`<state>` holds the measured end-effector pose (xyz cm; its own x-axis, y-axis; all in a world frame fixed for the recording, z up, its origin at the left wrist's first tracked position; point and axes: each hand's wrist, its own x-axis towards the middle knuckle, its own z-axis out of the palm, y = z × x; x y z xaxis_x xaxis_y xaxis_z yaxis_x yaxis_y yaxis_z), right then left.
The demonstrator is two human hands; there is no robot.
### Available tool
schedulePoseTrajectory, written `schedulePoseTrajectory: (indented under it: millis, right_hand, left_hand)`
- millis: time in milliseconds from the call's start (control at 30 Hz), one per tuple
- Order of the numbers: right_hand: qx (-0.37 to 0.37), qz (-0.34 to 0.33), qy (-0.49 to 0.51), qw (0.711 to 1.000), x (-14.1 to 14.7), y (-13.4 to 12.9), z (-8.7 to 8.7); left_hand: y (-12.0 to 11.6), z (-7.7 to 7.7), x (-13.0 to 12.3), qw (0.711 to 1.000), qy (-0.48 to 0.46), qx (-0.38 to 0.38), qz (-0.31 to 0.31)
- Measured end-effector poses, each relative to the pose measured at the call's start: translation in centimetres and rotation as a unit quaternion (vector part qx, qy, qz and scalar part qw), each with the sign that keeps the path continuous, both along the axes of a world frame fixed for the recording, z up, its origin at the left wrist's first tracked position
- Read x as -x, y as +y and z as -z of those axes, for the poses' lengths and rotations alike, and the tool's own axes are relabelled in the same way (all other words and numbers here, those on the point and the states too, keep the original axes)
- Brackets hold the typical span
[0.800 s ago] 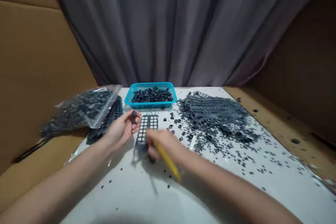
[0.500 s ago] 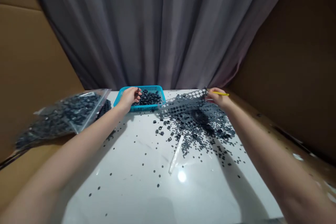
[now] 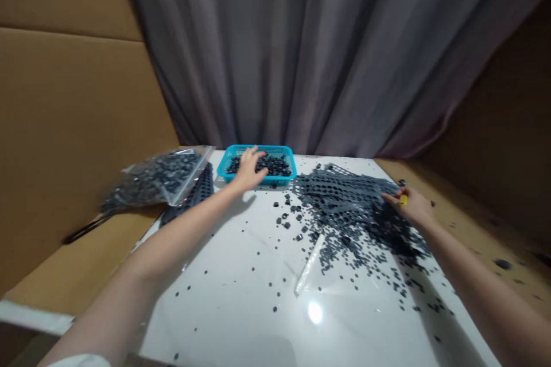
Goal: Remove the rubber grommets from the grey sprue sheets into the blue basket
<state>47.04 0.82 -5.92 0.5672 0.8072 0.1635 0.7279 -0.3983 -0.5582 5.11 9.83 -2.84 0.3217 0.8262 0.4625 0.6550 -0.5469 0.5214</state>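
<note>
My left hand point(image 3: 250, 171) is over the front of a blue plastic basket point(image 3: 295, 172), its fingers spread above small black pieces point(image 3: 275, 165). Nothing shows between those fingers. On the right, my right hand point(image 3: 407, 205) is closed round a yellow-handled tool point(image 3: 403, 200), beside a heap of dark perforated sheets point(image 3: 344, 189). Many tiny black discs point(image 3: 340, 246) lie scattered in front of the sheets, with several larger black pieces point(image 3: 286, 225) to their left.
A clear zip bag point(image 3: 155, 178) full of black pieces rests at the left, against a dark perforated sheet point(image 3: 196, 195). A whitish strip point(image 3: 309, 266) lies on the white table point(image 3: 224, 309). Cardboard walls and a grey curtain point(image 3: 275, 57) surround the table.
The view has turned left. My left hand has opened over the basket. My right hand has lowered and moved right with the yellow tool, and the perforated sheet it raised now lies on the heap.
</note>
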Motion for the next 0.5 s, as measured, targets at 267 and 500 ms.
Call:
schedulePoseTrajectory:
  millis: [267,500]
  right_hand:
    - [0.044,0.019,-0.064,0.997,-0.5,3.1,1.3]
    - [0.04,0.086,-0.155,0.983,-4.4,2.4,0.0]
  left_hand:
    - [-14.3,3.8,9.6,0.973,0.223,-0.068,0.008]
    - [-10.8,2.9,16.2,0.941,0.26,-0.028,-0.216]
